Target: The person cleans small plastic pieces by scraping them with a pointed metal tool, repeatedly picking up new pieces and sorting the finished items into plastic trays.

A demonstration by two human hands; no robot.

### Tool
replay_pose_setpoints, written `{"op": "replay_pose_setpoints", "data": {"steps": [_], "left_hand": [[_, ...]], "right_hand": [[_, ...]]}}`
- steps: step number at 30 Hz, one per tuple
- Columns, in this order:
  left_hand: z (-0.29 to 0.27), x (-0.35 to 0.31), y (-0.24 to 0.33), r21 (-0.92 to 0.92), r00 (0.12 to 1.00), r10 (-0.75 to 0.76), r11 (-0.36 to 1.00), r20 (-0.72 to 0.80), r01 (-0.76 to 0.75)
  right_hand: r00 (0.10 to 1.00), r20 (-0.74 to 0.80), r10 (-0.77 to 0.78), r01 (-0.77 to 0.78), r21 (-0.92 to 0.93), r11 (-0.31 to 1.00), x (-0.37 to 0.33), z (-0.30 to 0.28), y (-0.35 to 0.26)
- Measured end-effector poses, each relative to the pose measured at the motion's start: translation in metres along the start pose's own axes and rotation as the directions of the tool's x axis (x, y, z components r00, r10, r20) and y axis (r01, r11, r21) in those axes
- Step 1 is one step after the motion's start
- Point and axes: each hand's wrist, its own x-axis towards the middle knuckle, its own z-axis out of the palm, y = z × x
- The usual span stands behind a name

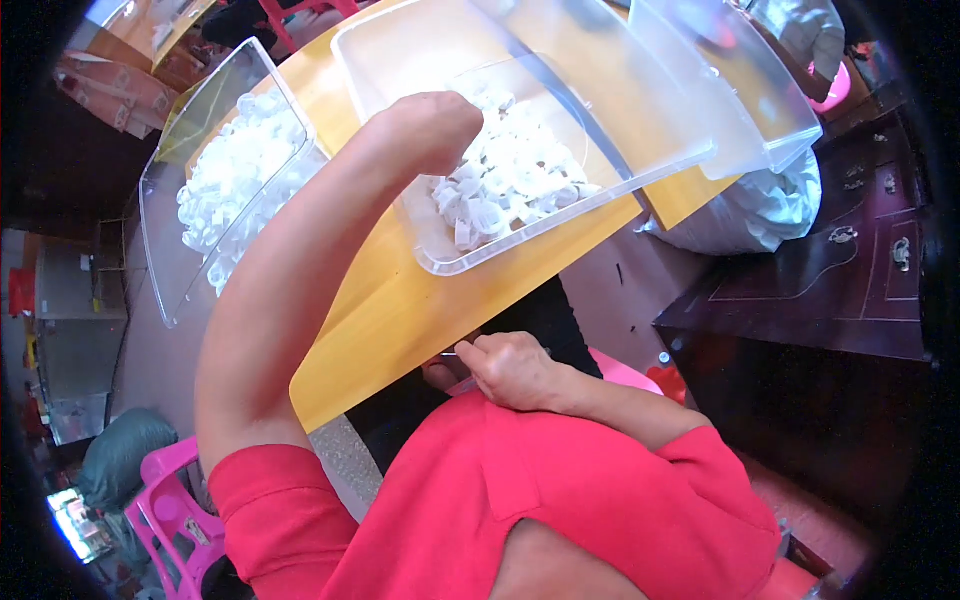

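Observation:
My left arm reaches forward over the wooden table. My left hand (437,122) is at the near-left part of a clear plastic bin (440,262), above a heap of small white curled plastic-looking pieces (520,170). The back of the hand and wrist hide its fingers, so I cannot see whether they hold a piece. My right hand (515,370) is low by my lap, just below the table's near edge. Its fingers are curled closed, with a small thin glint at the fingertips that is too small to name.
Another clear bin (160,250) of similar white pieces overhangs the yellow table's (380,320) left edge. More clear bins (790,145) stand on the right, above a white sack (750,225). A dark wooden cabinet (800,330) is at right, a pink chair (170,490) at lower left.

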Motion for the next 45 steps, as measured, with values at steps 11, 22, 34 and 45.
{"op": "replay_pose_setpoints", "data": {"steps": [11, 22, 34, 45], "left_hand": [[0.007, 0.009, 0.000, 0.089, 0.998, 0.058, 0.994, 0.000, -0.057], [0.078, -0.179, 0.049, -0.809, 0.577, -0.587, 0.270, -0.568, -0.522], [0.173, -0.220, 0.115, -0.808, 0.448, -0.672, 0.507, -0.589, -0.301], [0.193, -0.242, 0.103, -0.797, 0.790, -0.602, -0.418, -0.118, -0.437]], "right_hand": [[0.999, 0.031, -0.016, 0.015, 0.043, 0.999, -0.005, -0.002, -0.009], [0.995, -0.087, 0.044, -0.003, 0.422, 0.906, 0.003, -0.011, -0.013], [0.934, 0.045, 0.354, -0.291, 0.671, 0.682, 0.049, -0.004, -0.059], [0.957, 0.161, 0.242, -0.291, 0.528, 0.798, 0.059, -0.011, -0.064]]}}
